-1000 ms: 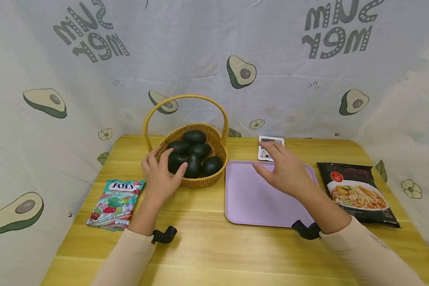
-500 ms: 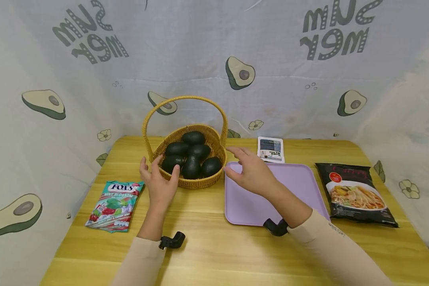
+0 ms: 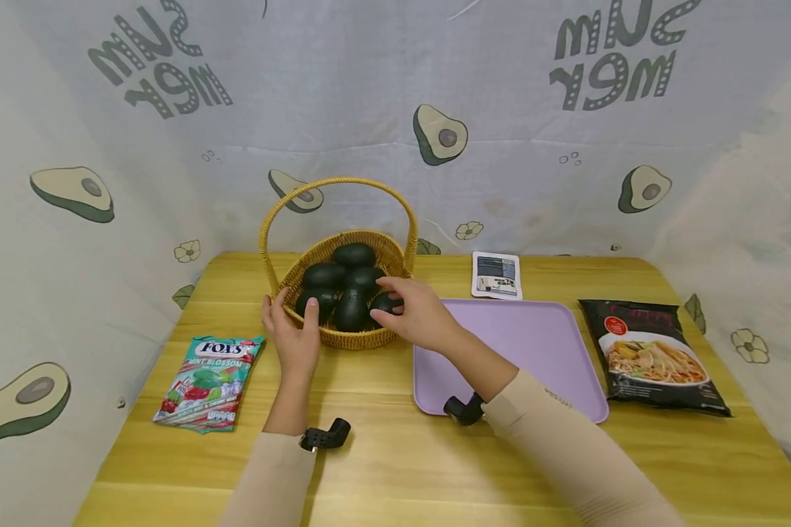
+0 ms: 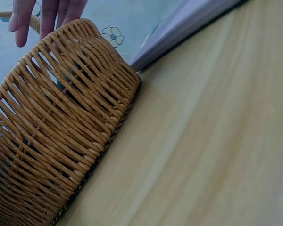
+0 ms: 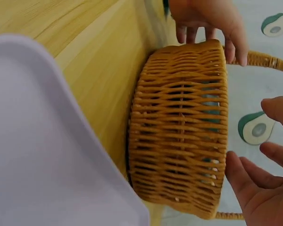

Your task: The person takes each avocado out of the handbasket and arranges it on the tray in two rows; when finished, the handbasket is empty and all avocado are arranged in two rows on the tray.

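Note:
A yellow-brown wicker basket (image 3: 362, 339) with a tall handle stands at the table's back, holding several dark green avocados (image 3: 352, 310). My left hand (image 3: 294, 338) holds the basket's left side, fingers along the outside and thumb over the rim. My right hand (image 3: 422, 315) reaches over the right rim, thumb and fingers spread around the rightmost avocado (image 3: 385, 302). In the right wrist view, the right hand's fingertips (image 5: 232, 160) sit at and above the rim of the basket (image 5: 179, 127); the avocados are mostly hidden there. The left wrist view has the basket wall (image 4: 66, 113) close up.
A lilac tray (image 3: 521, 351) lies right of the basket under my right forearm. Behind it is a small white packet (image 3: 496, 276). A black noodle bag (image 3: 652, 359) is at far right, a green mint candy bag (image 3: 209, 383) at left. A printed curtain (image 3: 501, 183) hangs behind.
My right hand has moved left from above the tray to the right-hand avocado. My left hand has shifted from over the avocados down to the basket's left side.

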`<state>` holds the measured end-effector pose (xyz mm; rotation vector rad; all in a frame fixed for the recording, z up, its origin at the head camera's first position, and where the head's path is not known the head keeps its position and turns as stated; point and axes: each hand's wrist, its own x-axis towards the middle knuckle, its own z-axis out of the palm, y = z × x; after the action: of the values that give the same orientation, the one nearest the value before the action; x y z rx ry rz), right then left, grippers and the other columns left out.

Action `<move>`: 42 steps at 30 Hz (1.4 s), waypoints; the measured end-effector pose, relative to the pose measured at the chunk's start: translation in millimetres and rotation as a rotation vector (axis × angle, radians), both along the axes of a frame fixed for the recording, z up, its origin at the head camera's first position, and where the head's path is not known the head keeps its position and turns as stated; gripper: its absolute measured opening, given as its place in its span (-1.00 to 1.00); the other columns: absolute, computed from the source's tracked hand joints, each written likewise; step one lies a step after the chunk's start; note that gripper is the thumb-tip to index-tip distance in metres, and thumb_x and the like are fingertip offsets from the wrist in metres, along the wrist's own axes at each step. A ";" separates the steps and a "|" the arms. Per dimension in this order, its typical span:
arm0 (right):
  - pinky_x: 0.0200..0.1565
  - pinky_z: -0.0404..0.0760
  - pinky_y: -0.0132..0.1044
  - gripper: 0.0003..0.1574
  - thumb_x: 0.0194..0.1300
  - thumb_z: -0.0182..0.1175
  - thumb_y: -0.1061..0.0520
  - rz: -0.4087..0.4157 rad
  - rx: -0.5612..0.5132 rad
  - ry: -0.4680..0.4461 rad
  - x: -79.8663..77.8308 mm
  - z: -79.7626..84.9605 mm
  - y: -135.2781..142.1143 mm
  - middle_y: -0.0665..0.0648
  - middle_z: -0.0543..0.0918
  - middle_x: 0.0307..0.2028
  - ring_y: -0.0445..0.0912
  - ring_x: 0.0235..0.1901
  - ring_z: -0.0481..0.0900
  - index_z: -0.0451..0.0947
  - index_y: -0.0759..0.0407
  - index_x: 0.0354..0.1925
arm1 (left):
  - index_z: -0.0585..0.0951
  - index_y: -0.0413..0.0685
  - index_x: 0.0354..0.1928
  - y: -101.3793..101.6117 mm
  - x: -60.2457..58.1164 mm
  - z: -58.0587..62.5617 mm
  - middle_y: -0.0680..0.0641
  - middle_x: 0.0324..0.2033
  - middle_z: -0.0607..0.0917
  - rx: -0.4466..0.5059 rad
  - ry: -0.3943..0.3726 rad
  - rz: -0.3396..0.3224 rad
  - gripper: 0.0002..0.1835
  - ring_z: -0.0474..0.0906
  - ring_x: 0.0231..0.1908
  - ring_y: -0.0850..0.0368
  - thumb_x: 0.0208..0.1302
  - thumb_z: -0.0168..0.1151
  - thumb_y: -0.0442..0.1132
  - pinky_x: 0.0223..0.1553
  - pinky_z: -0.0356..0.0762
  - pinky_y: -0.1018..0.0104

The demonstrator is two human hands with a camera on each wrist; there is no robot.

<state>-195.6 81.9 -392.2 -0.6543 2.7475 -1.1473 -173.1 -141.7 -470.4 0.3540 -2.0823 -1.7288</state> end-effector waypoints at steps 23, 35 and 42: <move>0.18 0.61 0.00 -0.05 0.21 0.45 -0.24 -0.002 0.112 -0.064 -35.5 -16.6 -38.2 0.14 0.56 0.24 0.05 0.18 0.59 0.36 -0.03 0.45 | 0.27 0.14 0.50 -2.5 -4.6 -23.6 -0.15 0.62 -0.13 0.076 0.056 -0.042 -0.33 -0.22 0.61 -0.22 0.43 0.24 -0.03 0.54 -0.16 -0.32; 0.20 0.59 0.02 0.06 0.15 0.46 -0.30 -0.005 0.208 -0.046 -34.8 -20.8 -44.1 0.14 0.64 0.22 0.03 0.21 0.60 0.32 0.00 0.48 | 0.31 0.05 0.48 -2.6 -3.7 -25.6 -0.16 0.61 -0.11 0.112 0.085 -0.030 -0.37 -0.19 0.61 -0.20 0.44 0.23 -0.10 0.56 -0.07 -0.20; 0.21 0.57 0.02 0.09 0.09 0.48 -0.37 -0.031 0.291 0.029 -30.2 -24.1 -46.1 0.11 0.65 0.17 0.03 0.15 0.61 0.37 -0.02 0.46 | 0.34 -0.08 0.43 0.7 -3.7 -27.1 -0.23 0.59 -0.05 0.120 0.150 -0.004 -0.38 -0.18 0.61 -0.22 0.41 0.25 -0.13 0.55 -0.03 -0.21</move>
<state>-225.7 35.8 -416.3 -0.5958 2.8757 -0.7238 -176.8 -140.9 -497.5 0.2475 -1.8809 -1.8285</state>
